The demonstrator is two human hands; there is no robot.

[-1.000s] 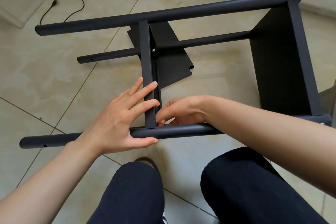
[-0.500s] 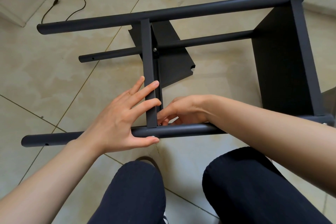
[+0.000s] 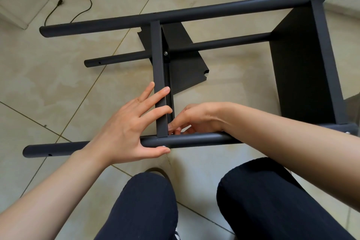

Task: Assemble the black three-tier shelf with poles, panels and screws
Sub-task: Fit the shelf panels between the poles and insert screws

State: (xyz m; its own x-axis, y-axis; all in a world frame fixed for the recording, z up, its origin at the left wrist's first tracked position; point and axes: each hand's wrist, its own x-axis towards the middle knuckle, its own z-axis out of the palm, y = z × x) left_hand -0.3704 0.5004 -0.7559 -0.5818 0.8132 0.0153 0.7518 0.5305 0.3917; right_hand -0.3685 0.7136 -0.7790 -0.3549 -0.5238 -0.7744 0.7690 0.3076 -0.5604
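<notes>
The black shelf frame lies on its side on the tiled floor. My left hand (image 3: 124, 128) presses straight fingers on the middle panel's edge (image 3: 158, 54), with the thumb under the near pole (image 3: 194, 141). My right hand (image 3: 198, 119) curls its fingertips into the corner where that panel meets the near pole, pinching something small that I cannot see. A screw head (image 3: 164, 146) shows under the pole there. The far pole (image 3: 214, 10) and a lower pole (image 3: 224, 42) run to the end panel (image 3: 300, 64) at the right.
A loose black panel (image 3: 185, 72) lies flat on the floor under the frame. A black cable with a plug (image 3: 78, 11) trails at the far left. My knees (image 3: 144, 206) are just below the near pole.
My right fingertips have crept slightly lower into the corner at the near pole. The left hand and the frame stay as they were.
</notes>
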